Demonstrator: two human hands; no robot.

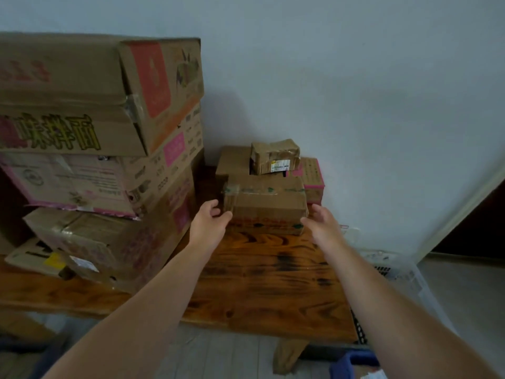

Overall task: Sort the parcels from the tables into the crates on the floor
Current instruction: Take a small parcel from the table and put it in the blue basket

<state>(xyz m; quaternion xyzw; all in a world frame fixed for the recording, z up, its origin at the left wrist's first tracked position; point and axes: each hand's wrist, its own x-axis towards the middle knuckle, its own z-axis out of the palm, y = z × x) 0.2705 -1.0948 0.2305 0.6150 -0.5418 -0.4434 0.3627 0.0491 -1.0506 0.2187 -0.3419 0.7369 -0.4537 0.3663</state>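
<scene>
From the head camera, a brown cardboard parcel [266,205] sealed with clear tape and printed in green and red lies flat at the far end of the dark wooden table [262,283], its long axis running left to right, parallel to the wall. A small crumpled taped carton [274,156] sits behind it on a second box. The left hand [209,224] is open, fingertips touching the parcel's left end, and the right hand [323,227] is open just beside its right end, gripping nothing.

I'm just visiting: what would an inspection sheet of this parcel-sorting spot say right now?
Surface: dark-grained wooden table, front part bare.
Job's things: brown taped cardboard parcel at the back; small crumpled parcel on top; pink-edged box behind.
Clutter: tall stack of printed cartons at left.
Grippers: left hand and right hand open, either side of the taped parcel.
Cables: nothing seen.
Surroundings: pale wall; translucent plastic crate and blue crate on the floor.
</scene>
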